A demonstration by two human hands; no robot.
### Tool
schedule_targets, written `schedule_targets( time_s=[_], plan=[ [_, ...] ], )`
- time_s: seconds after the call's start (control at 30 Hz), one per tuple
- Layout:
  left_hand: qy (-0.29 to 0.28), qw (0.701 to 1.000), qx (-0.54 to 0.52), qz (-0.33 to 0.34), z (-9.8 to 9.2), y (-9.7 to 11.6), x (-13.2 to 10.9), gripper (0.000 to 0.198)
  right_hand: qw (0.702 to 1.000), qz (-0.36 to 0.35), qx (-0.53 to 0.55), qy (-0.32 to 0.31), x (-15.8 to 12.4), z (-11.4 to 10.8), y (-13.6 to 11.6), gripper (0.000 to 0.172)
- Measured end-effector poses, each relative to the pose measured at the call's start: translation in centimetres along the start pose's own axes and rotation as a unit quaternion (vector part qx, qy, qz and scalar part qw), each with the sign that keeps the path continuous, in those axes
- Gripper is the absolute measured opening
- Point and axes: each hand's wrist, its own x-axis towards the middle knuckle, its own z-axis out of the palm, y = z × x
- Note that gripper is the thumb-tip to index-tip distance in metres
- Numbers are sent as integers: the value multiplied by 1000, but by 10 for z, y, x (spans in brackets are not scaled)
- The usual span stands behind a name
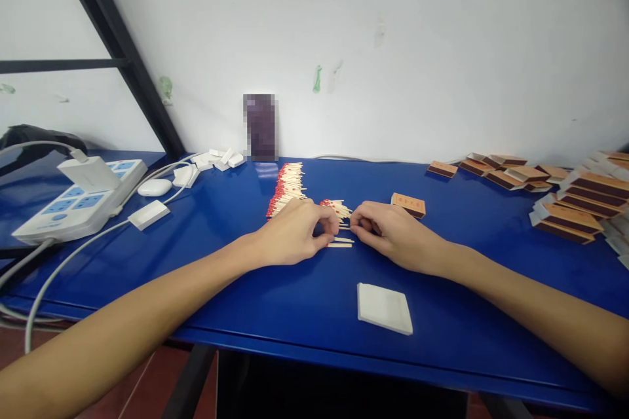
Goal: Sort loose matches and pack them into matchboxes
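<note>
While the left hand [295, 233] and the right hand [400, 237] face each other over the blue surface [275, 321], the thumb and index finger of each curve close together; whether either pair is clamped on a match cannot be told. A few loose matchsticks [340, 245] lie between the hands, just beside the left fingertips; a small match cluster [334, 205] lies just beyond them; a large match pile [291, 183] lies beyond the left hand; a matchbox [411, 205] lies beyond the right hand, a white rectangular piece [384, 309] nearer the person than that hand, and a matchbox stack [570, 216] well to its right. Caution: a sideways sweep of the left hand could spread the pile into the cluster; an uneven pinch could roll thin matchsticks askew; red heads dragged along a striking strip could ignite.
</note>
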Motion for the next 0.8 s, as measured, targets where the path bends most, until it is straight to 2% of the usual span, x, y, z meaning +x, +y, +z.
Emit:
schedule_targets(
  time_s=[0.13, 0.23, 0.37, 0.57, 0.8],
  plan=[
    [23, 1000, 14, 12, -4, -3, 0, 9, 1000, 23, -10, -4, 4, 0, -6, 13],
    [61, 991, 120, 27, -9, -9, 0, 10, 999, 29, -16, 5, 6, 2, -10, 12],
    [50, 970, 237, 29, -11, -17, -1, 15, 999, 44, -13, 30, 7, 5, -12, 11],
    [15, 967, 252, 25, -6, -18, -2, 19, 998, 63, -1, 22, 7, 4, -13, 13],
    [-2, 968, 249, 16, -6, -16, -2, 20, 993, 77, 86, -20, 1, -3, -18, 16]
  ],
)
